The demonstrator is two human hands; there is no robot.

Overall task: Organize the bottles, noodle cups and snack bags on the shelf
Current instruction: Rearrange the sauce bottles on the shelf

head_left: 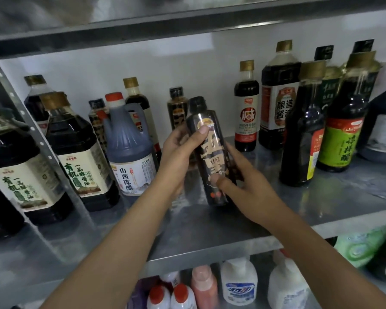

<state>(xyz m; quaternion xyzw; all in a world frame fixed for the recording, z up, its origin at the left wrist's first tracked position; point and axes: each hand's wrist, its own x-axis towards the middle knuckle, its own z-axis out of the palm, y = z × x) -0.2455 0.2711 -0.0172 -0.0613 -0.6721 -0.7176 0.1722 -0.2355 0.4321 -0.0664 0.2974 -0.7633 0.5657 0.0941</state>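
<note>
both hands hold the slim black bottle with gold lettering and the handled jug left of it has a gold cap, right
Not quite: the head view shows the handled jug has a red cap, not a gold one. The rest stands: the left hand and the right hand both hold the slim black bottle, and the jug stands left of it.

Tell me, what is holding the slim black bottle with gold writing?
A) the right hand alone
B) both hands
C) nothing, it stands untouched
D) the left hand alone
B: the left hand grips the upper part of the slim black bottle, and the right hand holds its lower part.
</note>
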